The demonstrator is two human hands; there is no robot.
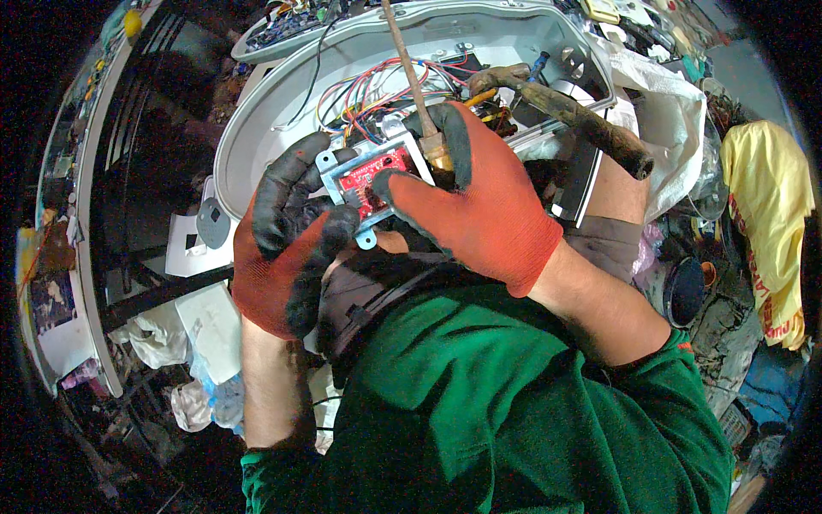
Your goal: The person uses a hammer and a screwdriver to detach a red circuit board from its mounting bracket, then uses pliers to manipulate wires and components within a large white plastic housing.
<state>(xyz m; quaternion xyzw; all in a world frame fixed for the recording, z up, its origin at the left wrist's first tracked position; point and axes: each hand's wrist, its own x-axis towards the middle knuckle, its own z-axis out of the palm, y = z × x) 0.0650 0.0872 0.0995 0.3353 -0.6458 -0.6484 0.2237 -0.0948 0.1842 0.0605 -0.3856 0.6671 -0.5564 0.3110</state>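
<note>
Between my gloved hands is a small red circuit board [374, 176] in a silvery metal frame with screw tabs. My left hand [291, 231], in a red and black glove, grips the frame's left and lower edges. My right hand [475, 193], gloved alike, presses its thumb onto the board's face. Its curled fingers also hold a screwdriver [411, 77] with a long rusty shaft pointing away and an amber handle partly hidden by the glove. Just beyond my hands lies a grey plastic housing [248, 128] with a tangle of coloured wires [377, 90] inside.
A hammer-like tool with a worn brown handle [591, 128] lies across the housing's right side. White sacking [672, 163] and a yellow bag [768, 214] are at the right. Left of me are a dark rack [163, 154], a grey oval part [213, 223] and crumpled papers [210, 330].
</note>
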